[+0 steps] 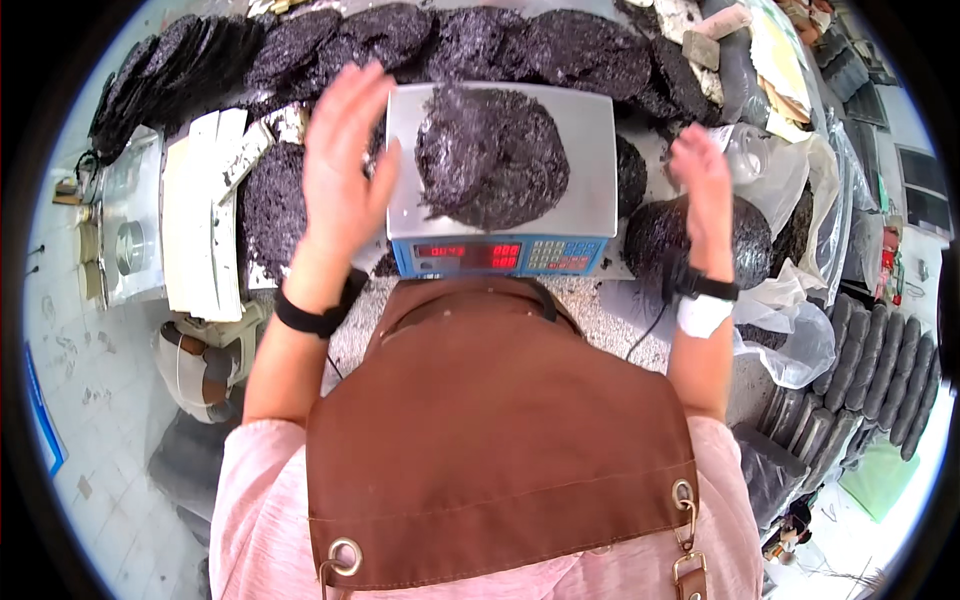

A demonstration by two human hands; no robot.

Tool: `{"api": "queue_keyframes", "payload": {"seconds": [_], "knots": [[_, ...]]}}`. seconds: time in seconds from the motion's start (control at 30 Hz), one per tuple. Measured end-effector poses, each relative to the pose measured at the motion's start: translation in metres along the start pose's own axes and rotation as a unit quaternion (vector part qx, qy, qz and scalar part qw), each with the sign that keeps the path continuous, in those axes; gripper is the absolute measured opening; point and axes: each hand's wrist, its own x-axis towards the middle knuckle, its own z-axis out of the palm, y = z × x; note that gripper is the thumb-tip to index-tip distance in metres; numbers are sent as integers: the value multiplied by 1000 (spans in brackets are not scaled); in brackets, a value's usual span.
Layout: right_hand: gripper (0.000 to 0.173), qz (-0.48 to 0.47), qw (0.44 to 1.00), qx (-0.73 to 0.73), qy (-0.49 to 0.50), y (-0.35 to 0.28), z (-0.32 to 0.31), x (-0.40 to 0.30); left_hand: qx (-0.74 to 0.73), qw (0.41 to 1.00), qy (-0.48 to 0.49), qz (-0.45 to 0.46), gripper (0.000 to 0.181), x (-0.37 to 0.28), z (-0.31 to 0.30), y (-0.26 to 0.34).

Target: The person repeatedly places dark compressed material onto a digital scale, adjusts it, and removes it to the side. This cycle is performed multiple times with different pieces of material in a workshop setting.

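A dark, glossy, flattened mass of shredded or leafy material (491, 157) lies on the metal pan of a blue digital scale (592, 161), whose red display is lit. My left hand (345, 150) is raised at the pan's left side, fingers apart, holding nothing. My right hand (701, 169), slightly blurred, is raised to the right of the scale with nothing visible in it. Below it sits a rounded dark lump (750, 232). Both wrists wear black bands.
Several flat dark cakes (592, 52) line the back of the table. At left stand a stack of pale sheets (199, 217) and a dark mound (274, 202). Clear plastic bags (799, 337) and a clear jar (746, 154) lie at right, near several dark wrapped rolls (870, 360).
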Motion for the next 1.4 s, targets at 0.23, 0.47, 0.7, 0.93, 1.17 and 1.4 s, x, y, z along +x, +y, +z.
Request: {"api": "queue_keyframes", "payload": {"seconds": [0.23,0.47,0.7,0.93,1.17,1.4], "knots": [[47,46,993,111,-7,-5,24,-9,-9,997,-82,-1,43,7,20,19],[36,207,930,269,-141,76,139,-45,-38,953,-299,-28,51,-70,79,14],[33,212,880,375,-202,36,177,14,68,968,-135,-201,69,-81,-29,-6],[23,187,902,335,-197,17,204,130,247,861,-294,-333,102,-190,-20,-68],[41,148,949,191,-202,19,187,73,114,914,-201,-333,64,-188,-66,-70],[50,176,835,350,-386,-51,220,-55,-473,675,250,-509,34,-95,-102,-26]]}}
